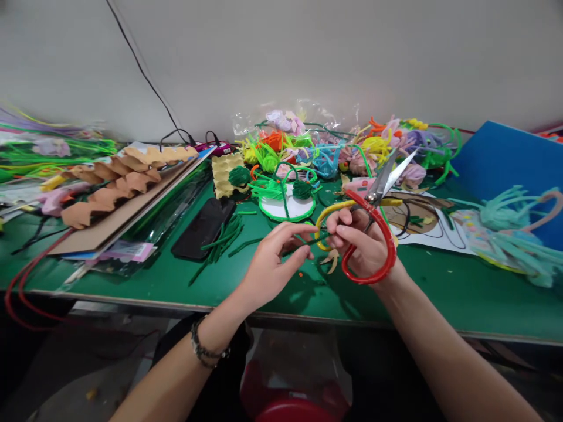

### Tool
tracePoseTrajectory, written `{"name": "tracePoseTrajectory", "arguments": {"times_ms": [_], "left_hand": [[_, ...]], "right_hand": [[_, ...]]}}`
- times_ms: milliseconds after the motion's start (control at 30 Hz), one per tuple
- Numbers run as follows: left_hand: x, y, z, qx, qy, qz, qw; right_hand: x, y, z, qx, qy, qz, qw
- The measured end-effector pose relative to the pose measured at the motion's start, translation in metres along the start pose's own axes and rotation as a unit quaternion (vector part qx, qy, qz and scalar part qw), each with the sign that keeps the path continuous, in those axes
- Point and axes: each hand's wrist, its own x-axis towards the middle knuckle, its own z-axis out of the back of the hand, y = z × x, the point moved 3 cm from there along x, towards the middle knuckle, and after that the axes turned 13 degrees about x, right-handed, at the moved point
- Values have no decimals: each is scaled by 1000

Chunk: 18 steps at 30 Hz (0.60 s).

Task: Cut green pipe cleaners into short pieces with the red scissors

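Observation:
Between my two hands a short dark green pipe cleaner (320, 238) is held above the green table. My left hand (271, 265) closes its thumb and fingers around the left end. The fingertips of my right hand (361, 241) pinch the other end. Large red-handled scissors (390, 261) also hang in my right hand, blades apart and pointing up and away. A yellow curved piece (323, 218) loops by the right fingers; I cannot tell what it belongs to. Behind my hands lies a white disc (285, 210) edged in green, bearing green fuzzy shapes.
Cut green pipe cleaners (225, 237) lie beside a black phone (204, 227). Cardboard sheets (103, 228) and folded brown strips (112, 199) are at left. Colourful fuzzy flowers (325, 158) pile along the wall. A blue board (505, 170) and a teal fuzzy piece (505, 211) stand at right.

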Motion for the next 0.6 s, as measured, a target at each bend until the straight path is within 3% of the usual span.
{"name": "tracePoseTrajectory", "arguments": {"times_ms": [100,200,300,500,600], "left_hand": [[0,4,-6,-22,40,55,997],[0,5,-13,-26,112,70,991],[0,6,-20,-34,158,89,983],[5,5,-30,-41,167,90,981],[10,3,-28,-49,109,89,989]], "right_hand": [[0,2,1,-56,26,21,998],[-3,3,-1,-144,57,19,988],[-6,3,-3,-158,63,18,985],[-9,6,-4,-162,41,26,986],[-9,13,-1,-226,-32,100,968]]}}
